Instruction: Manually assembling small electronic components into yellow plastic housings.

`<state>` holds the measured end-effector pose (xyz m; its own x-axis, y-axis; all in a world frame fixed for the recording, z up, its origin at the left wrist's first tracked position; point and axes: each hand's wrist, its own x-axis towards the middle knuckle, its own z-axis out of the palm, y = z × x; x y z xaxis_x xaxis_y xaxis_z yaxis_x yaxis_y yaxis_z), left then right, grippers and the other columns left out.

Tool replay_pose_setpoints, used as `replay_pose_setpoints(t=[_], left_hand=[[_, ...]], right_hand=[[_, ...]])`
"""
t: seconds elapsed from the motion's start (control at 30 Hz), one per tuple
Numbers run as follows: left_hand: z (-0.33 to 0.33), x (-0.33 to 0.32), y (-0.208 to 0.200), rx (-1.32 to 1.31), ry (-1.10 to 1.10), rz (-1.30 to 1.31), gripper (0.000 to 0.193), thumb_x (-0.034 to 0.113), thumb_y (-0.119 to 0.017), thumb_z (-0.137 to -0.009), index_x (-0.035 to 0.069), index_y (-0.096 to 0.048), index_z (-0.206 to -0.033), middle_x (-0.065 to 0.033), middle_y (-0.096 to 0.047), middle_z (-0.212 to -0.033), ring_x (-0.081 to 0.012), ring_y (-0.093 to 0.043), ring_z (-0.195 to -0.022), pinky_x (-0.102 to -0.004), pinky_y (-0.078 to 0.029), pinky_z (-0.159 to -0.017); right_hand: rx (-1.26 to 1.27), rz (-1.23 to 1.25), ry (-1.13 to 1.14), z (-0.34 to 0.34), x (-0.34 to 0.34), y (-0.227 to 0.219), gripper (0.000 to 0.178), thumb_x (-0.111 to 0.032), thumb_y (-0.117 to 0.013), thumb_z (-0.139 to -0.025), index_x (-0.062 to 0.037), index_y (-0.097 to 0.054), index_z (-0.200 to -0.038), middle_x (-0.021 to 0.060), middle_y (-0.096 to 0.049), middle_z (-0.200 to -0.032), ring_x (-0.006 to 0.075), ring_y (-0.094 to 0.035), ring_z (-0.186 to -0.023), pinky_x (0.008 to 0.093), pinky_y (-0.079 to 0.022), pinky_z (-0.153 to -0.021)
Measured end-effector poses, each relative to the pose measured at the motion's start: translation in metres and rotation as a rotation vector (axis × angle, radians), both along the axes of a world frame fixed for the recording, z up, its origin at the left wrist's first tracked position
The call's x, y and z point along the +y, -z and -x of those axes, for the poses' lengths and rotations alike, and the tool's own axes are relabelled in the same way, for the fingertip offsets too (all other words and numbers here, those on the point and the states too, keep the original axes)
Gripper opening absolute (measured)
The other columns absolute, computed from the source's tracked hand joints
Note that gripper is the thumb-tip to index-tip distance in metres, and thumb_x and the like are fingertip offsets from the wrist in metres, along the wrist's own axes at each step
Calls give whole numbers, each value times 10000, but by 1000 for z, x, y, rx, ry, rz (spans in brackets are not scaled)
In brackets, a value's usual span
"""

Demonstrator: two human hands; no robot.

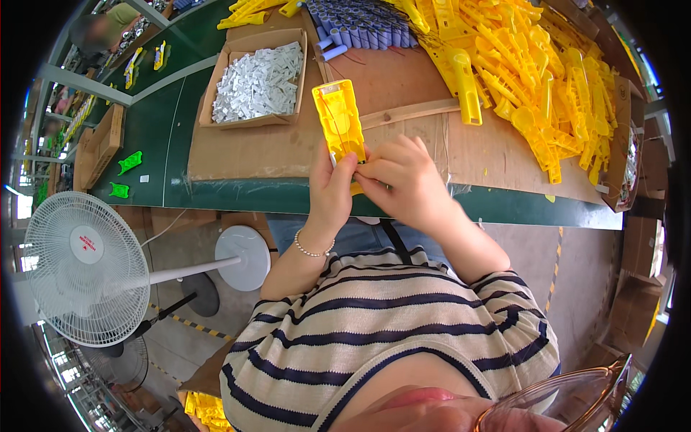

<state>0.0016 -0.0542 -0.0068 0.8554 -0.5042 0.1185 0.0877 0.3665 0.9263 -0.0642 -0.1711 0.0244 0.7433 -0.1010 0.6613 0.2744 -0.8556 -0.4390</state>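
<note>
A long yellow plastic housing (338, 119), open like a shallow tray, is held up over the table's front edge. My left hand (331, 189) grips its lower end, thumb on top. Inside the housing runs a thin dark wire, and a small pale metallic piece sits at its far end. The fingers of my right hand (407, 176) are pinched together at the housing's near end, against the left thumb. Something small and dark shows at those fingertips, too small to name. The lower end of the housing is partly hidden by both hands.
A cardboard box of small white parts (259, 83) stands left of the housing. Blue-purple cylinders (360, 32) with wires lie behind it. Yellow plastic housings (525, 79) are heaped at right, behind a wooden strip (410, 113). Green pieces (129, 163) and a fan (90, 266) are at left.
</note>
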Motion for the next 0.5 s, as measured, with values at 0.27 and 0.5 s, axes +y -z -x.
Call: replay_pose_setpoints(t=[0.27, 0.5], left_hand=[[-6, 14, -1, 158, 151, 109, 314, 157, -412, -886, 29, -406, -1174, -117, -560, -902, -166, -579, -693, -323, -524, -610], [-4, 21, 3, 164, 164, 116, 307, 166, -419, -886, 34, -408, -1163, -119, -557, -910, -166, -581, -712, -317, -524, -617]], right_hand=[[365, -298, 424, -139, -143, 53, 219, -215, -616, -781, -67, -689, -925, 172, -657, -893, 326, -629, -880, 391, -497, -742], [451, -149, 601, -190, -145, 56, 323, -308, -650, -778, -60, -662, -986, 173, -660, -905, 339, -626, -867, 408, -494, -757]])
